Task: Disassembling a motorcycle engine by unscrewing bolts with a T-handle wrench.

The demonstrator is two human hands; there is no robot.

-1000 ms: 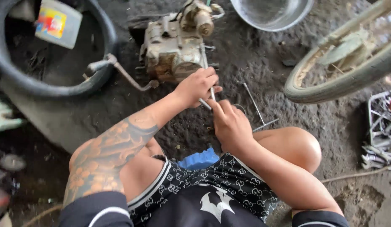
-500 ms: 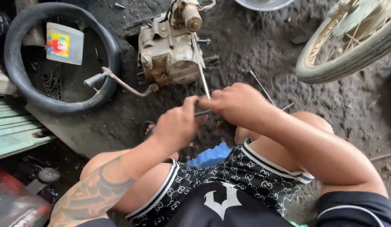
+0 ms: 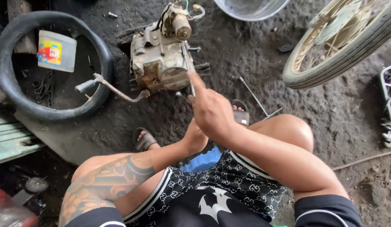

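Observation:
A dirty motorcycle engine [image 3: 159, 63] lies on the dark ground in front of me, with a kick lever [image 3: 107, 87] sticking out to its left. My right hand [image 3: 210, 111] is raised just below the engine, its index finger stretched toward the casing. It grips a thin metal rod [image 3: 188, 63] that runs up across the engine's right side. My left hand [image 3: 196, 139] sits lower, between my knees. The right hand covers its fingers, so its grip is hidden. My sandalled feet rest on the ground under the engine.
A black tyre [image 3: 10, 98] at the left rings a white plastic container [image 3: 56, 50]. A spoked wheel [image 3: 342, 46] stands at the upper right, a metal bowl [image 3: 250, 8] at the top. Another long rod [image 3: 254, 96] lies right of the engine. Green boards [image 3: 10, 138] are at the left.
The view has shifted and come closer to the engine. My right hand has risen toward the engine with the rod. My left hand has dropped from the rod to below the right hand.

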